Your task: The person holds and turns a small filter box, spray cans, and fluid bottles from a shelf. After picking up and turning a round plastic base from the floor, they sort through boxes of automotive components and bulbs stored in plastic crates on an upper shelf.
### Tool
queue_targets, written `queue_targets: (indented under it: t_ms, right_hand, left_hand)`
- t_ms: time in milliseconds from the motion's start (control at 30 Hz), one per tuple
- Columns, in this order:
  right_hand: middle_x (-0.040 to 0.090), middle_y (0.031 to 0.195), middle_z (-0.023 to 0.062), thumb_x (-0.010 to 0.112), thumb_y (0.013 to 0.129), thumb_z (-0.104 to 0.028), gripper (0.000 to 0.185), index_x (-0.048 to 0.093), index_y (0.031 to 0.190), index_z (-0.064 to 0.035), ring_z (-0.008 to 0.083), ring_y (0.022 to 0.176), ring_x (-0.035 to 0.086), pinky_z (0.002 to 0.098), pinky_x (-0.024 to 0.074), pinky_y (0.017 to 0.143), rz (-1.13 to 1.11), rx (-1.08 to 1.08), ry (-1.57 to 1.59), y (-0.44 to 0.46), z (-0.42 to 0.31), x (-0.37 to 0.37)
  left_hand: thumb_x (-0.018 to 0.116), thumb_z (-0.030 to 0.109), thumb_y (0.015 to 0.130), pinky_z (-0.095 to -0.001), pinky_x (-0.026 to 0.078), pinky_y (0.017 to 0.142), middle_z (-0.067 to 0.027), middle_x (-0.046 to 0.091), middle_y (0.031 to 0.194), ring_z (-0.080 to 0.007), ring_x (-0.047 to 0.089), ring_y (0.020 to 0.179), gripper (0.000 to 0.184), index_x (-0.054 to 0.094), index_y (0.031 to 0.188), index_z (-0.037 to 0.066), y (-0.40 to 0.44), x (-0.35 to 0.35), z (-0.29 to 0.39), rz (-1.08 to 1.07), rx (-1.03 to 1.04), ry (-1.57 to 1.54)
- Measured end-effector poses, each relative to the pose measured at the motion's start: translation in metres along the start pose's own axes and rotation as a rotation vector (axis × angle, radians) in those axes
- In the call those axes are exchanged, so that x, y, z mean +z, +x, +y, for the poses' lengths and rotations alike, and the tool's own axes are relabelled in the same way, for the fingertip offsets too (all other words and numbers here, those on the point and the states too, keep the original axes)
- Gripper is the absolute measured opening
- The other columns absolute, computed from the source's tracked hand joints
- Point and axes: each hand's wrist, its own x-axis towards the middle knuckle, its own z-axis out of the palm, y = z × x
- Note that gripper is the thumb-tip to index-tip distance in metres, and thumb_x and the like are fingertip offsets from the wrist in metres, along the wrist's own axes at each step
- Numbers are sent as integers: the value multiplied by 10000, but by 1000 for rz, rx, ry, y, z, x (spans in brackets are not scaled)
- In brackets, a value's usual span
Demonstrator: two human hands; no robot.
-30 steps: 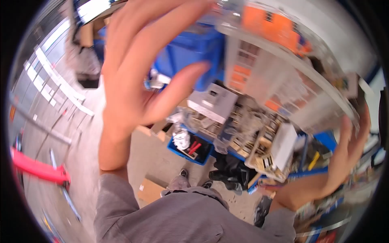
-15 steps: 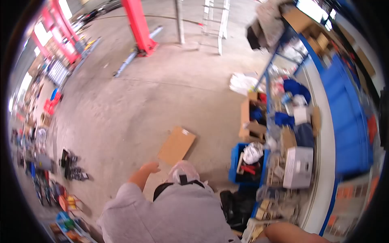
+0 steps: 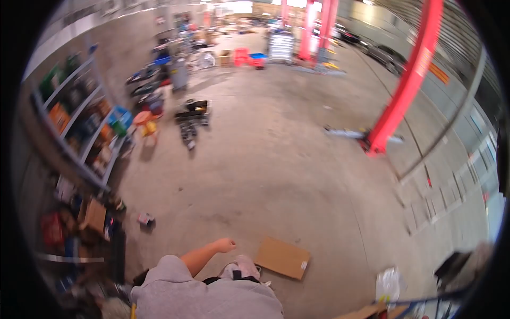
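My left hand (image 3: 226, 245) is held out in front of my body at the end of a bare forearm. Its fingers are curled in, and I see nothing in them. Nearest to it is a flat brown cardboard box (image 3: 282, 258), lying on the concrete floor to the right with a small white label at one corner. The hand and the box are apart. My right hand is out of the picture. The grey top I wear fills the bottom middle.
A shelf rack (image 3: 79, 114) with mixed goods stands at left, above an open carton (image 3: 94, 217). Dark machine parts (image 3: 192, 114) lie on the floor ahead. A red post (image 3: 406, 80) rises at right, near a ladder (image 3: 438, 202). A white plastic bag (image 3: 389, 284) lies lower right.
My view has swung left, bringing the left rack in and taking most of the right-hand shelving out. The fingers of my left hand have curled in. My right forearm has left the picture.
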Motion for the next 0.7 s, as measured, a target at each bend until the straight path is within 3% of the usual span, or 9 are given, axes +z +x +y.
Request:
queue_targets:
  t_ms: [200, 233, 300, 333, 400, 533, 567, 633, 700]
  right_hand:
    - [566, 627, 132, 433, 1050, -345, 505, 633, 737, -2, 285, 580, 560, 450, 552, 619, -245, 540, 475, -125, 22, 132]
    - [639, 813, 111, 519, 1064, -252, 320, 670, 929, -5, 238, 769, 616, 383, 550, 751, -507, 709, 645, -143, 38, 136]
    - [686, 945, 62, 603, 1064, -147, 154, 684, 1043, -17, 171, 898, 653, 309, 537, 835, -808, 897, 770, -200, 19, 170]
    - [659, 891, 33, 603, 1051, -136, 150, 660, 966, -28, 152, 838, 633, 301, 527, 788, -842, 924, 739, -233, -23, 197]
    - [697, 924, 71, 626, 1043, -165, 181, 688, 1017, 3, 178, 837, 658, 315, 540, 806, -1155, 1140, 773, -269, -105, 230]
    - [715, 1295, 253, 697, 1002, -411, 583, 631, 1366, 40, 373, 1152, 714, 433, 550, 1001, -2309, 232, 827, -345, -189, 275]
    - [715, 1295, 253, 697, 1002, -411, 583, 631, 1366, 40, 373, 1152, 714, 433, 550, 1001, -2314, 222, 840, -365, -212, 288]
    - [681, 1385, 260, 697, 996, -499, 710, 576, 1477, 10, 388, 1260, 670, 449, 533, 1044, -2803, 62, 960, -377, -286, 329]
    - [682, 1391, 248, 679, 1012, -510, 719, 557, 1500, 4, 376, 1277, 666, 439, 534, 1051, -2756, 25, 1095, -393, -351, 373]
  left_hand:
    - [687, 364, 959, -434, 591, 943, -207, 789, 1145, -364, 757, 1053, 431, 751, 1225, 31, -104, 36, -53, 454, -141, -336]
    - [687, 364, 959, -434, 591, 943, -207, 789, 1145, -364, 757, 1053, 431, 751, 1225, 31, -130, 40, -62, 473, -171, -354]
    - [698, 327, 951, -435, 596, 925, -206, 792, 1119, -354, 762, 1024, 401, 752, 1204, 20, -165, 53, -98, 516, -260, -366]
    - [698, 327, 951, -435, 596, 925, -206, 792, 1119, -354, 762, 1024, 401, 752, 1204, 20, -178, 65, -123, 529, -275, -381]
    - [699, 296, 947, -436, 599, 904, -201, 795, 1096, -339, 765, 993, 377, 756, 1194, 17, -195, 82, -177, 600, -422, -544]
    - [700, 290, 944, -424, 601, 861, -178, 800, 1063, -310, 764, 958, 367, 760, 1180, 16, -199, 79, -230, 738, -612, -695]
    - [708, 300, 941, -416, 599, 841, -162, 802, 1047, -289, 761, 941, 369, 763, 1177, 22, -194, 66, -242, 769, -637, -780]
    - [725, 326, 933, -402, 593, 811, -133, 805, 1027, -250, 754, 911, 370, 771, 1163, 39, -174, 41, -276, 809, -666, -934]
    - [742, 357, 924, -396, 590, 802, -113, 808, 1023, -227, 747, 895, 368, 782, 1140, 62, -130, 25, -325, 778, -678, -974]
